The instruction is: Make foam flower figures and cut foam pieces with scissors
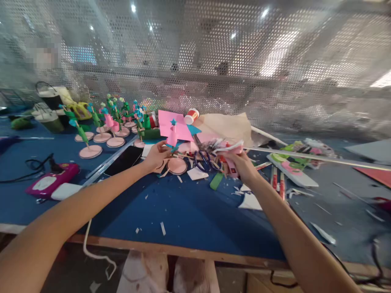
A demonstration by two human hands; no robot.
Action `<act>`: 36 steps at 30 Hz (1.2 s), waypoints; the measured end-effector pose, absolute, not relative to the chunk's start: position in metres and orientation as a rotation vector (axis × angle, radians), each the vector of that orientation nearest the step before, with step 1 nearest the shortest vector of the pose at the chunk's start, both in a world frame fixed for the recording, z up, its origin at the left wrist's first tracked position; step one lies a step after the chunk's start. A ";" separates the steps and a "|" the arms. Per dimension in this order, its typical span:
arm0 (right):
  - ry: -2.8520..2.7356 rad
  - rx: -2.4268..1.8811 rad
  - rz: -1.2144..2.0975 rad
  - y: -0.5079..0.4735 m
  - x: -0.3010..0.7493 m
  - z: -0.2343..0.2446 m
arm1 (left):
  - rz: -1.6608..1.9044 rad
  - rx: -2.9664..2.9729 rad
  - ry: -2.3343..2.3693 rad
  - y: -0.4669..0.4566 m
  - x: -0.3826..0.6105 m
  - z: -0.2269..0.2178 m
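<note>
The left hand (155,158) pinches a pink figure (172,136) while the right hand (245,166) apparently grips a pink tool (231,166), scissors (206,157) at its nine o'clock.

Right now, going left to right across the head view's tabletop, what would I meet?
Magenta device, black phone, left hand, pink cone with blue star, blue-handled scissors, right hand, red-and-white tools, red sheet.
</note>
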State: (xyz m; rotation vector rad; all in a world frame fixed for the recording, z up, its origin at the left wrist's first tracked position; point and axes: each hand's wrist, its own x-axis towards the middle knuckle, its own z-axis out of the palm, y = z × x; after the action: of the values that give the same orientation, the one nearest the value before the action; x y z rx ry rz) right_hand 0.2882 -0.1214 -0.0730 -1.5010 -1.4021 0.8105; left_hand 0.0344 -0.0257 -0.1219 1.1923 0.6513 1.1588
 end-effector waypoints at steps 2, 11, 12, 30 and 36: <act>-1.442 -1.475 1.006 -0.124 0.274 -0.069 | 1.265 1.154 0.668 -0.026 0.036 -0.122; -1.426 -1.682 1.157 -0.105 0.239 -0.058 | 1.333 1.234 0.828 -0.029 0.036 -0.123; -1.416 -1.699 1.158 -0.104 0.238 -0.059 | 1.335 1.250 0.843 -0.028 0.036 -0.123; -1.418 -1.790 1.082 -0.105 0.240 -0.065 | 1.303 1.212 0.844 -0.025 0.038 -0.125; -1.476 -1.634 1.138 -0.109 0.242 -0.059 | 1.286 1.200 0.817 -0.026 0.039 -0.122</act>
State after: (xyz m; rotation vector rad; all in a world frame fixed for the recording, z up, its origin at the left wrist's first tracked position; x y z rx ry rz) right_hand 0.2421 -0.1090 -0.0589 -1.6340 -1.4758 1.1378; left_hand 0.0393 -0.0263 -0.1223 1.1996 0.8175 1.2864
